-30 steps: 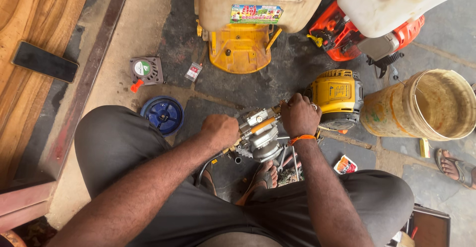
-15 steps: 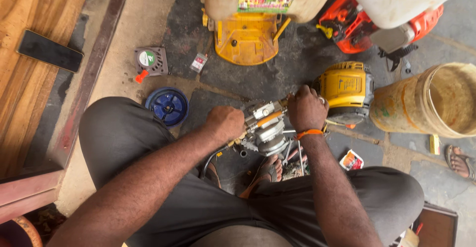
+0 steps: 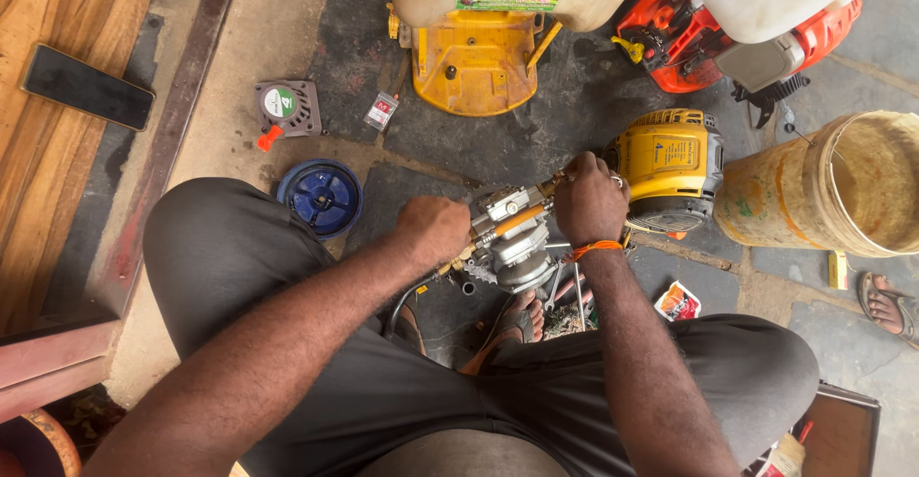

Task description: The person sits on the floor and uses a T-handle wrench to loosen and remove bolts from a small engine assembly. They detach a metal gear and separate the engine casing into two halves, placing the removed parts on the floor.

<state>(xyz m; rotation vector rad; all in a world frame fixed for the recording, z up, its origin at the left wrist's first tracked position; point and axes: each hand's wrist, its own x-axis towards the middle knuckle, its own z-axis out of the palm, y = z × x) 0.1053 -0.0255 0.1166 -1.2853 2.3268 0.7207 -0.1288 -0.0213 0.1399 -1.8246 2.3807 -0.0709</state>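
Head view, looking straight down at a person seated on a stone floor, knees spread in dark trousers. Both hands meet over a small grey metal engine part (image 3: 512,247) that sits between the knees, just above a sandalled foot (image 3: 517,319). The left hand (image 3: 436,230) is curled into a fist against the left side of the part, fingers closed around it or something on it — exactly what is hidden under the knuckles. The right hand (image 3: 589,199), with an orange thread at the wrist, is closed at the far right end of the part, fingers wrapped tight around the top of an orange-handled tool (image 3: 512,221) that runs slantwise across the part between the two hands.

Just right of the right hand stands a yellow engine housing (image 3: 670,166), nearly touching it. Farther right is a worn yellow bucket (image 3: 842,190), with another person's sandalled foot (image 3: 890,305) near it at the edge. At the far side sits a cream sprayer tank on a yellow base (image 3: 474,61), and to its right an orange machine (image 3: 670,42) under a white tank. Left of the hands a blue round cap (image 3: 321,198) lies beside the left knee; beyond it, a grey starter cover (image 3: 285,109). A dark phone (image 3: 88,87) rests on wooden boards at the far left. A small red packet (image 3: 678,300) lies by the right thigh.
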